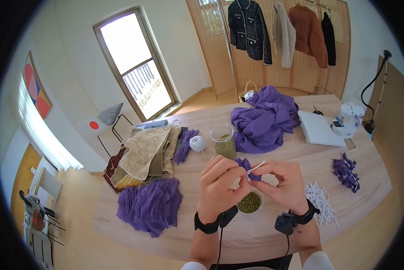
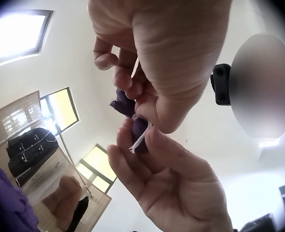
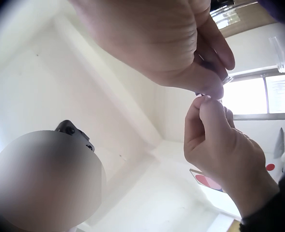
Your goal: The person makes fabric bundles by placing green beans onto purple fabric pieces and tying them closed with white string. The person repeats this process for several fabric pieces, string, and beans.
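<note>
In the head view, a small purple cloth bundle (image 1: pixel 255 177) with white string (image 1: pixel 257 167) round its neck is held up between both hands. My left hand (image 1: pixel 222 180) pinches the bundle's gathered cloth between thumb and fingers. My right hand (image 1: pixel 280 182) grips the rounded end, its thumb and fingertips at the string. The left wrist view shows the loose cloth top (image 2: pixel 124 104) beside the left fingers and a string end (image 2: pixel 138 144) hanging over the rounded part. In the right wrist view, fingers mostly hide the bundle. Just below the hands stands a bowl of green beans (image 1: pixel 249 203).
Behind the hands stands a jar of green beans (image 1: pixel 224 146), near a white string ball (image 1: pixel 197 143) and heaped purple cloth (image 1: pixel 267 119). Purple squares (image 1: pixel 150 204) and patterned fabrics (image 1: pixel 145 153) lie left. Cut strings (image 1: pixel 321 202), tied purple bundles (image 1: pixel 346 173) and a sewing machine (image 1: pixel 349 119) occupy the right.
</note>
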Tool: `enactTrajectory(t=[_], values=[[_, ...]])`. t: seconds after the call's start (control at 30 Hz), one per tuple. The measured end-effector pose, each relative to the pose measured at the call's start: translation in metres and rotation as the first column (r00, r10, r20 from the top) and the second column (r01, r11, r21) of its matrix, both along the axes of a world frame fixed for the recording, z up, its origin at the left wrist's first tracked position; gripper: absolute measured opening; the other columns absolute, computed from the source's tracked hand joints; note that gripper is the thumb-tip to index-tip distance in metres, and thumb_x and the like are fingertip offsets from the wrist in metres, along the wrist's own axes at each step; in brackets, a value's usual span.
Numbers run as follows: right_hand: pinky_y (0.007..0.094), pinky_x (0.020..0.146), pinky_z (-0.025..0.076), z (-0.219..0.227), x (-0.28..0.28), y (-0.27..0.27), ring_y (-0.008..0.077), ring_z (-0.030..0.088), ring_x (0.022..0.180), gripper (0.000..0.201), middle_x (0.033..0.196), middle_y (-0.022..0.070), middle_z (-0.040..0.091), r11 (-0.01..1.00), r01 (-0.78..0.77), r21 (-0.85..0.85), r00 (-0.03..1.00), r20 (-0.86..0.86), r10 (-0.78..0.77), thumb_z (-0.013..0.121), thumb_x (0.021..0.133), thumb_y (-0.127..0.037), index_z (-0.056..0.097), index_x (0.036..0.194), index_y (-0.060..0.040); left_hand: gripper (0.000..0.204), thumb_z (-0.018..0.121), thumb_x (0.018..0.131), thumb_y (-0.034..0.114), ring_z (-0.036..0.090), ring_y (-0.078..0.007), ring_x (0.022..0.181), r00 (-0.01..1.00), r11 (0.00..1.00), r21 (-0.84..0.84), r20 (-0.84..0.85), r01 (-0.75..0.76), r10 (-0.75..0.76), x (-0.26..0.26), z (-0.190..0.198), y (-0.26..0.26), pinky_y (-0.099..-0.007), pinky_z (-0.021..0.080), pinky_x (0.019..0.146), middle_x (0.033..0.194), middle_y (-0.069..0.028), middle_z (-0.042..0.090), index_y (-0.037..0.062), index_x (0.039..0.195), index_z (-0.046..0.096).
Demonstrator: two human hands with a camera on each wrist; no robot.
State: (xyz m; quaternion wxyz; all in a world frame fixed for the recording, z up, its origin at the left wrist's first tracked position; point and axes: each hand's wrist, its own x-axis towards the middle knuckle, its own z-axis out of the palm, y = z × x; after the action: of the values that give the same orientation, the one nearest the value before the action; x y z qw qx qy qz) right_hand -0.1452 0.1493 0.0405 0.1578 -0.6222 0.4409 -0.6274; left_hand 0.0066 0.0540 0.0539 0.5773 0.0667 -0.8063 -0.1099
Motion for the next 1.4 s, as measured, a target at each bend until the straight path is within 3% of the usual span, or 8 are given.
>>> enactTrajectory(t=[0.13,0.33,0.43,0.63,0.8,1.03,1.3,1.4], values=[[0.0282,0.086,0.055,-0.002,0.005,-0.001,0.0150,0.068,0.094,0.021,0.103,0.0117,0.071,0.989,-0.143,0.021,0.934,0.334,0.128,0.072,0.081,0.009,0.069,0.101,0.0046,0.023,0.069,0.055,-0.009,0.057,-0.0232,0.065,0.995,0.995,0.087,-0.084,0.056,-0.048,-0.001,-0.003,-0.001,-0.0304,0.045,0.058,0.077,-0.0061,0.058,0.0027,0.074,0.065],[0.0302,0.088,0.055,-0.002,0.004,-0.005,0.0167,0.067,0.098,0.024,0.104,0.0135,0.069,0.944,-0.312,0.106,0.821,0.531,0.212,0.066,0.084,0.011,0.065,0.107,0.0053,0.018,0.068,0.060,-0.009,0.057,-0.0180,0.066,0.986,0.962,0.243,-0.138,0.125,-0.093,0.000,-0.005,-0.004,-0.0276,0.045,0.060,0.077,-0.0068,0.059,0.0001,0.075,0.065],[0.0341,0.088,0.056,-0.014,0.002,-0.018,0.0195,0.068,0.096,0.019,0.103,0.0143,0.069,0.821,-0.559,-0.117,0.467,0.773,0.429,0.061,0.089,0.008,0.064,0.108,0.0040,0.014,0.068,0.063,-0.008,0.056,-0.0146,0.068,0.980,0.933,0.324,-0.166,0.160,-0.110,-0.001,-0.006,-0.004,-0.0263,0.045,0.061,0.078,-0.0060,0.059,-0.0011,0.075,0.064],[0.0415,0.087,0.056,-0.024,0.004,-0.027,0.0239,0.068,0.094,0.018,0.102,0.0165,0.068,0.740,-0.628,-0.240,0.246,0.842,0.481,0.056,0.094,0.002,0.062,0.111,0.0016,0.010,0.067,0.068,-0.008,0.051,-0.0106,0.072,0.949,0.814,0.498,-0.247,0.298,-0.196,-0.006,-0.013,-0.008,-0.0239,0.040,0.064,0.080,-0.0034,0.058,-0.0017,0.075,0.063],[0.0416,0.086,0.057,-0.025,0.001,-0.027,0.0245,0.068,0.094,0.018,0.102,0.0167,0.068,0.714,-0.651,-0.258,0.196,0.851,0.486,0.058,0.094,0.001,0.061,0.111,0.0009,0.010,0.064,0.071,-0.009,0.050,-0.0092,0.076,0.901,0.685,0.588,-0.325,0.430,-0.287,-0.010,-0.021,-0.012,-0.0233,0.038,0.065,0.084,-0.0025,0.056,-0.0013,0.077,0.062],[0.0437,0.086,0.058,-0.029,-0.007,-0.031,0.0256,0.068,0.095,0.014,0.101,0.0187,0.067,0.567,-0.750,-0.339,0.141,0.756,0.639,0.057,0.095,0.001,0.057,0.109,0.0006,0.010,0.058,0.076,-0.014,0.057,-0.0105,0.078,0.786,0.489,0.618,-0.441,0.616,-0.433,-0.013,-0.025,-0.015,-0.0240,0.046,0.068,0.090,-0.0055,0.055,-0.0042,0.079,0.061],[0.0461,0.085,0.058,-0.035,-0.007,-0.033,0.0296,0.069,0.095,0.012,0.102,0.0217,0.067,0.590,-0.697,-0.406,0.146,0.726,0.672,0.058,0.094,0.001,0.056,0.106,-0.0004,0.015,0.050,0.078,-0.012,0.058,-0.0116,0.070,0.723,0.190,0.740,-0.510,0.645,-0.466,-0.018,-0.023,-0.008,-0.0245,0.048,0.062,0.088,-0.0064,0.056,-0.0055,0.085,0.061],[0.0460,0.085,0.058,-0.041,-0.007,-0.036,0.0302,0.069,0.094,0.013,0.102,0.0221,0.067,0.572,-0.701,-0.426,0.132,0.711,0.691,0.058,0.094,0.001,0.056,0.106,-0.0004,0.015,0.049,0.080,-0.013,0.060,-0.0123,0.069,0.676,0.174,0.694,-0.562,0.699,-0.477,-0.020,-0.024,-0.009,-0.0247,0.048,0.057,0.088,-0.0068,0.056,-0.0069,0.087,0.061]])
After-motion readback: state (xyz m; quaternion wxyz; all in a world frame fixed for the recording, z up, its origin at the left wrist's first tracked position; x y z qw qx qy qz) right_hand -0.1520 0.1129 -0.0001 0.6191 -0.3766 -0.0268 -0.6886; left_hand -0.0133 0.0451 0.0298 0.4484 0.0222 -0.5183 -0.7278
